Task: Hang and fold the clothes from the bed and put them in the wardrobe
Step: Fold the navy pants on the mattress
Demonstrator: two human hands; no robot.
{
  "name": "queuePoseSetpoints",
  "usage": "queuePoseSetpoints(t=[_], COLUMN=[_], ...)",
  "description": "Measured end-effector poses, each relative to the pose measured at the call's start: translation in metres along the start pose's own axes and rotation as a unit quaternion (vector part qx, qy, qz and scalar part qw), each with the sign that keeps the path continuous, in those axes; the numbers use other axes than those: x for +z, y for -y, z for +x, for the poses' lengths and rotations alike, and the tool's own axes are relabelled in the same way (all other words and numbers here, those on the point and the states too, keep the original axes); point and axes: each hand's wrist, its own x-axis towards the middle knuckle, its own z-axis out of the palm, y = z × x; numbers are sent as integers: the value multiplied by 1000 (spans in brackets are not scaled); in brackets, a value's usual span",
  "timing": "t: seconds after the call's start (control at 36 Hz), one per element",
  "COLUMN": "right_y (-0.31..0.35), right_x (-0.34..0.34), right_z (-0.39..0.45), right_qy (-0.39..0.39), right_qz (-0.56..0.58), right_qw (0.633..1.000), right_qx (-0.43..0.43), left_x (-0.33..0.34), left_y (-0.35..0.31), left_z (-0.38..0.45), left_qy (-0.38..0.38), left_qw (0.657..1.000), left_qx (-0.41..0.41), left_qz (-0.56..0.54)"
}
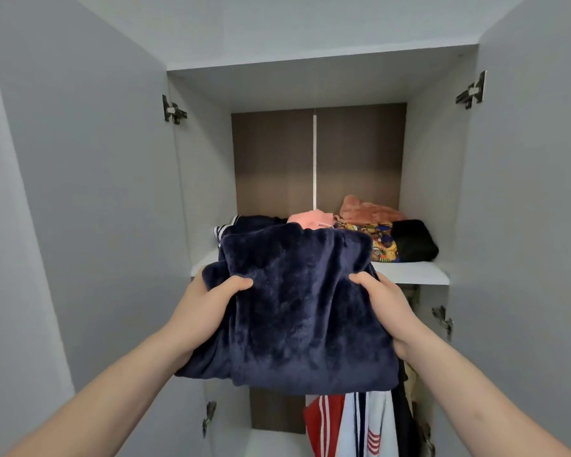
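- The left hand (208, 305) holds the left edge of a folded navy fleece garment (294, 311); its grip is closed on the cloth, thumb on top and the fingers hidden under it.
- The right hand (388, 308) holds the right edge in the same way, thumb on top, grip closed on the fleece.
- The garment is in the middle of the view, raised in front of the white shelf (416, 273) of the open wardrobe (205, 179). Its far edge reaches over the front of the shelf; I cannot tell if it touches the board.
- On the shelf, at 12 o'clock from the fleece, lies a pink folded piece (305, 219). At 11 o'clock there is a dark piece with white stripes (234, 225).
- At 1 o'clock lie a colourful printed cloth (381, 240), a black folded piece (414, 240) just beside it, and a salmon fleece (366, 209) behind them.
- Below the shelf, at 5 o'clock, clothes hang: a red one with white stripes (322, 423) and a white one (373, 423).
- Both doors stand open, with metal hinges (173, 109) on the sides.
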Motion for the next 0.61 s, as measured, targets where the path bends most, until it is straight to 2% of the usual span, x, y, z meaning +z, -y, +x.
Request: queuePoseSetpoints(t=[0.28, 0.61], right_y=[15, 22], right_x=[-4, 28], right_z=[121, 292], right_qy=[3, 51], right_qz=[-17, 18], right_qw=[1000, 997], right_qx=[-14, 57], left_x=[10, -6], left_y=[-9, -11], left_z=[121, 294], left_qy=[0, -40], left_qw=[1000, 996], left_qx=[4, -51], left_qz=[-5, 61])
